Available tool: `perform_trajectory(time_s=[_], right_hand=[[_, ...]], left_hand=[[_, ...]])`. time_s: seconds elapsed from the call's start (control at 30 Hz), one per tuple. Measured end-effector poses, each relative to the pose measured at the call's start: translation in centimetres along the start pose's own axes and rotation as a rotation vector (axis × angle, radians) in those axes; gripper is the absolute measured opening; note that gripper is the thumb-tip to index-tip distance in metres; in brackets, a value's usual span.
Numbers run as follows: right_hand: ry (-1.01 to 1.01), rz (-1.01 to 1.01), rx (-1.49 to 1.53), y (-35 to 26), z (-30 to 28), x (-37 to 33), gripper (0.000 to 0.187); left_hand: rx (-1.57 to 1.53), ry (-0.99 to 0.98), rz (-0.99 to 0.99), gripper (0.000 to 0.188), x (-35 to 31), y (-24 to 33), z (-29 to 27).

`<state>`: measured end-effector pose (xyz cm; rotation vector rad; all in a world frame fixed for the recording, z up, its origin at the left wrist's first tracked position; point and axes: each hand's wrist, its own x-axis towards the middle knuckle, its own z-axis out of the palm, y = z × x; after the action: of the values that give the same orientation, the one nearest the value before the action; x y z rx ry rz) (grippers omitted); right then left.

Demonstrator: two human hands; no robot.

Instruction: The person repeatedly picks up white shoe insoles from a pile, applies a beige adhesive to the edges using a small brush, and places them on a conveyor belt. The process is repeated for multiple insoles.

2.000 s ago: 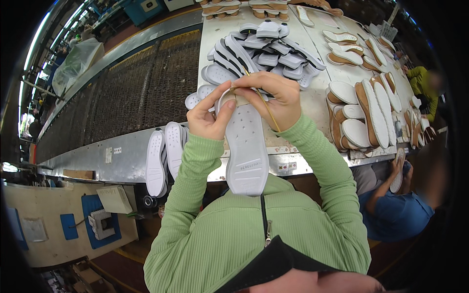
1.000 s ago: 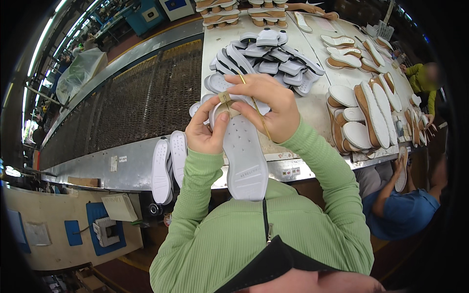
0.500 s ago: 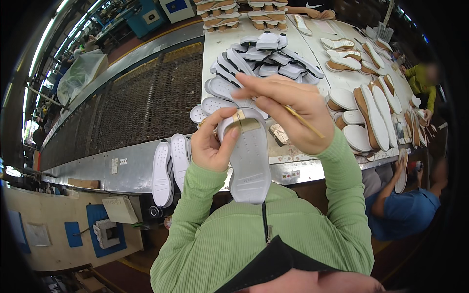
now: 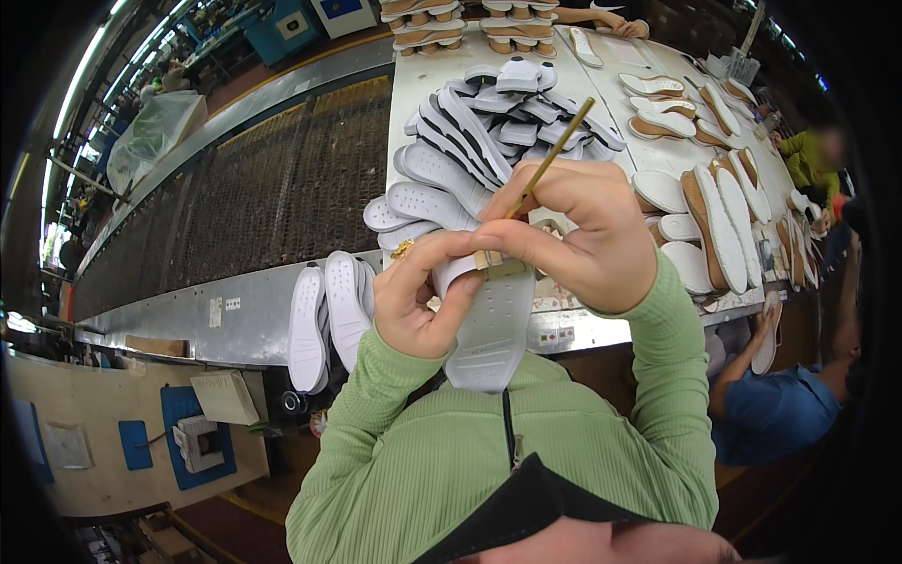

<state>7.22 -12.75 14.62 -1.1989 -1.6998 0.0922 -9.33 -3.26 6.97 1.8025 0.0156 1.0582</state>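
A white shoe sole (image 4: 490,329) hangs in front of my chest, its wide end downward. My left hand (image 4: 418,299) is closed on its upper rim, thumb inside the hollow. A beige strip (image 4: 487,259) lies across that rim, close to my left fingertips. My right hand (image 4: 597,240) grips a thin yellow-brown stick (image 4: 562,141), which points up and away. The right thumb and fingertips are at the strip and rim; whether they pinch the strip I cannot tell. Just beyond my hands, more white soles (image 4: 432,202) lie on the table.
A heap of white soles with black trim (image 4: 517,113) lies on the white table (image 4: 606,89). Tan-and-white soles (image 4: 719,226) stand at the right. Left are a dark mesh conveyor (image 4: 254,179) and paired white soles (image 4: 308,329) on the metal edge. A person in blue (image 4: 780,409) sits at lower right.
My right hand has come down and left to the sole's rim. The stick in it has swung from pointing down-right to pointing up. The sole has shifted slightly right.
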Motion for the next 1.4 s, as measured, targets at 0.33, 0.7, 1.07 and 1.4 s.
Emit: perform_trajectory(time_s=[0.33,0.7,1.07,1.4], right_hand=[[-0.038,-0.038,-0.106,-0.3,0.4,0.1,0.008],[0.145,-0.107,-0.107,0.9,2.3,-1.5,0.026],[0.261,0.078,-0.062,-0.6,0.0,-5.4,0.028],[0.291,0.082,-0.074,-1.1,-0.7,-6.0,0.025]], left_hand=[[0.004,0.001,-0.095,0.031,-0.3,-0.1,-0.2],[0.010,0.031,-0.129,0.043,0.3,-1.8,-0.5],[0.239,-0.081,-0.593,0.029,5.0,-8.1,-6.3],[0.215,0.232,-0.367,0.061,15.7,-13.8,-2.5]])
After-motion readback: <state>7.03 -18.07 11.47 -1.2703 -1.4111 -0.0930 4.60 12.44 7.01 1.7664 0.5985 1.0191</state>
